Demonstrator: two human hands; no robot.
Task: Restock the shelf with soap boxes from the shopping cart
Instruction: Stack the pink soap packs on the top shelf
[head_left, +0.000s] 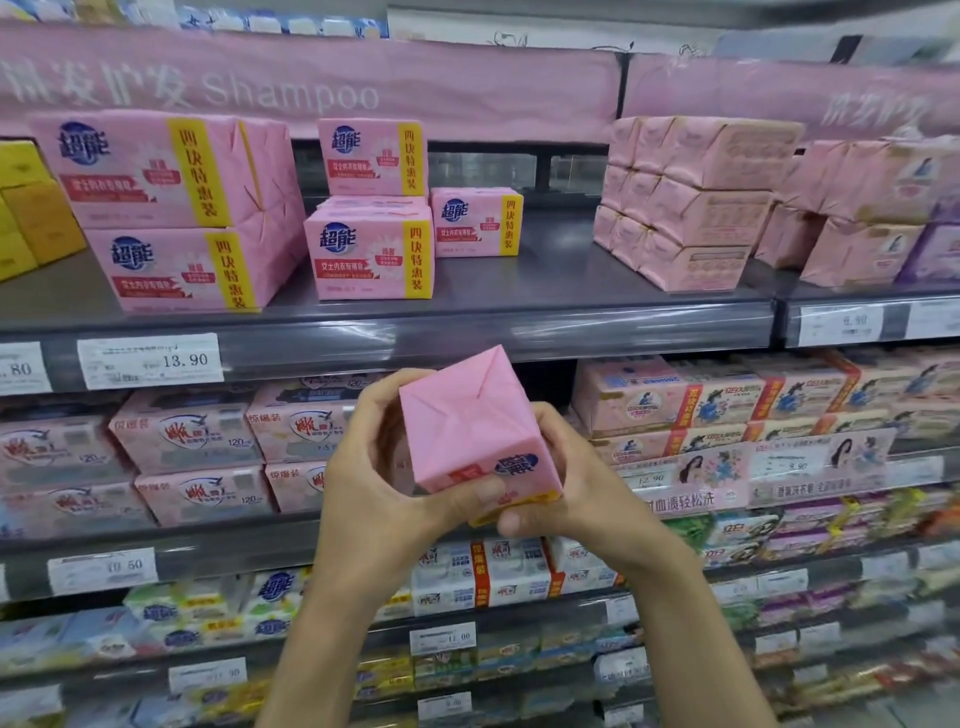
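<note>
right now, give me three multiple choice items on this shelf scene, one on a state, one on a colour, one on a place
1. How is the soap box held?
A lying on a shelf
B tucked under an arm
C gripped by the left hand and the right hand

2. What colour is the stripe on the shelved packs?
A green
B yellow
C black

3. Where is the 13.90 price tag?
A on the front edge of the upper shelf
B stuck on the soap box
C hanging from a hook

Answers:
1 C, the fingers of both hands curl round it in front of the shelves.
2 B, a yellow band runs down each pack's right side.
3 A, it sits in the edge strip, up and left of the hands.
</note>
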